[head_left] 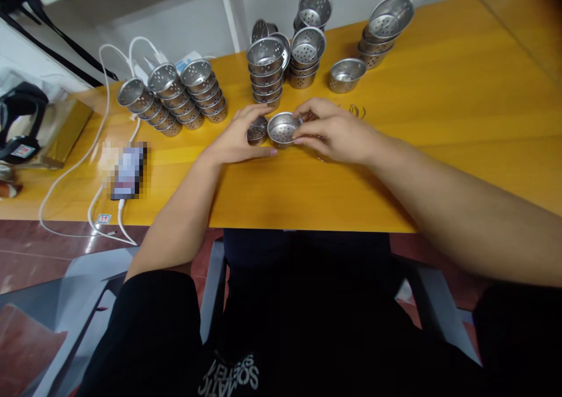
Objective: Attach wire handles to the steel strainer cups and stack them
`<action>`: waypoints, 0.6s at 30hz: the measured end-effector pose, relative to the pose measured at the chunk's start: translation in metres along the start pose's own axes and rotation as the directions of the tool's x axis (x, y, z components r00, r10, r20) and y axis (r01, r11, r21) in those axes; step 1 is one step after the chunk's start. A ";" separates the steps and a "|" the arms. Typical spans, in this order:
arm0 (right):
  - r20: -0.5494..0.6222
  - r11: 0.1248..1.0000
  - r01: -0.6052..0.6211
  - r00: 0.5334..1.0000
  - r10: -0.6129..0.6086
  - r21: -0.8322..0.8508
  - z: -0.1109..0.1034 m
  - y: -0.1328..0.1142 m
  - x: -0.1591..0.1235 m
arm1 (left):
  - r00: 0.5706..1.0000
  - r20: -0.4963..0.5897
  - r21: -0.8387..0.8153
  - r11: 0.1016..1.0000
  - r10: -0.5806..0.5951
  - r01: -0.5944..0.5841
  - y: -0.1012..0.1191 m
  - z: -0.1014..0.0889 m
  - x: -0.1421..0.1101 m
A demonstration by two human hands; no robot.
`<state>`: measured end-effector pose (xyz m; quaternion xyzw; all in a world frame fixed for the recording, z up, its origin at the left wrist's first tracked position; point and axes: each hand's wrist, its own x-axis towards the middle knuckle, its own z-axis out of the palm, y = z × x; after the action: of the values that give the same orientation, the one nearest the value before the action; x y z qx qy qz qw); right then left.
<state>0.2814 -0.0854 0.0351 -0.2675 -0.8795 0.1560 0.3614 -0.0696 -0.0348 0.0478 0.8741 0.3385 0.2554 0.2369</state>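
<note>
A small perforated metal cup (283,129) stands upright on the wooden table, mouth up. My right hand (336,129) is closed on its right rim, thumb and fingers pinching it. Just left of it, touching or nearly so, is a second perforated metal cup (257,131), partly hidden. My left hand (239,134) curves round this second cup with thumb and fingers apart; whether the palm touches it I cannot tell. The left fingertips lie close to the foot of a stack of metal cups (266,63). Something dark and shiny under my right fingers is too hidden to name.
More stacked cups (164,95) lean at the left, others (307,51) at the back and a tilted stack (381,31) at back right. A single cup (346,75) stands before that. A phone (129,171) with white cables lies left. The table's front edge (307,230) is near.
</note>
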 end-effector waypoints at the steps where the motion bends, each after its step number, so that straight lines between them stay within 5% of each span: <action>1: -0.020 1.000 -0.014 1.000 0.014 0.006 -0.001 -0.004 0.001 | 1.000 -0.002 0.005 1.000 0.012 -0.012 0.005 0.002 0.002; 8: -0.037 1.000 -0.011 0.999 0.012 0.014 0.002 -0.026 0.002 | 0.991 -0.124 -0.025 0.998 0.053 -0.057 0.022 0.018 0.004; 13: 0.028 1.000 -0.024 0.999 0.023 0.013 0.006 -0.024 0.001 | 0.990 -0.122 0.032 0.997 0.069 -0.066 0.021 0.021 0.004; 18: -0.039 0.991 -0.125 0.991 0.127 0.052 -0.002 -0.018 0.003 | 0.988 -0.145 0.023 0.999 0.047 -0.044 0.017 0.021 0.006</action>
<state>0.2745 -0.0984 0.0469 -0.3167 -0.8489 0.1944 0.3759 -0.0451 -0.0468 0.0436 0.8629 0.3375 0.3205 0.1969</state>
